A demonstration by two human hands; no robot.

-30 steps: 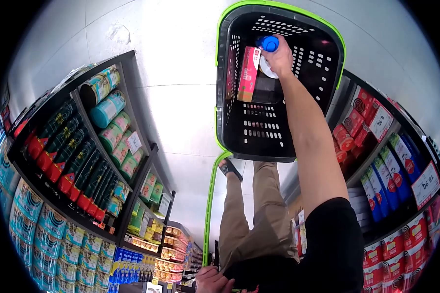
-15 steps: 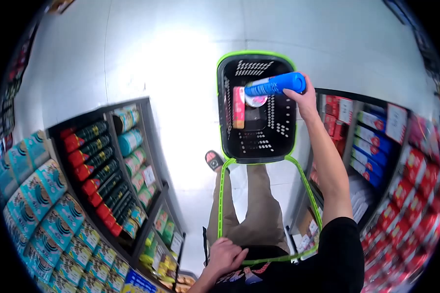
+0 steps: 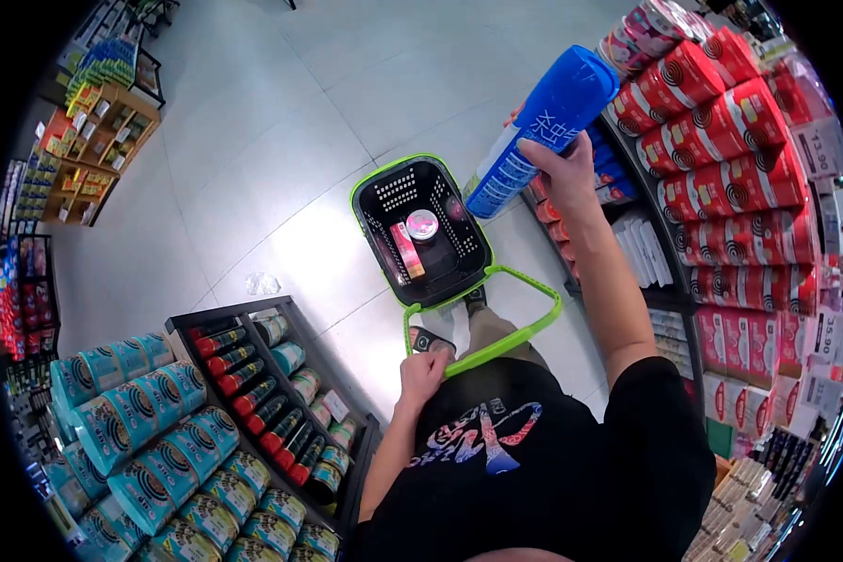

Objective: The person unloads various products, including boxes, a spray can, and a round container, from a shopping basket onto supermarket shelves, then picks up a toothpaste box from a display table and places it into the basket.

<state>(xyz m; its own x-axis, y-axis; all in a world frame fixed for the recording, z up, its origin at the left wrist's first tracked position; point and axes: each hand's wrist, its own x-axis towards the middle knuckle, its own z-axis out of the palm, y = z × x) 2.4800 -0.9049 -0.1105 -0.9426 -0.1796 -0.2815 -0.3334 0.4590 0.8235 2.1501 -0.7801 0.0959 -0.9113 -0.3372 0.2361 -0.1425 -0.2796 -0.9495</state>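
My right hand (image 3: 564, 173) is wrapped round a blue insecticide spray can (image 3: 543, 131), raised and tilted to the right of the shopping basket. The can's blue cap end points up and away. My left hand (image 3: 424, 377) is closed on the green basket handle (image 3: 525, 328) at its left corner. From that handle hangs the black shopping basket (image 3: 454, 267) with a green rim. Inside it lie a slim pink box (image 3: 406, 251) and a round tub with a pink-and-white lid (image 3: 422, 225).
A shelf unit at lower left bears teal rolled packs (image 3: 140, 412) and dark cans with red caps (image 3: 244, 377). On the right, a shelf is stacked with red packs (image 3: 740, 201). Wooden display shelves (image 3: 98, 155) stand far left. A crumpled clear wrapper (image 3: 262, 284) lies on the floor.
My right hand has lifted the spray can out from over the basket, up and to the right. The view has turned, and my left hand still grips the handle.
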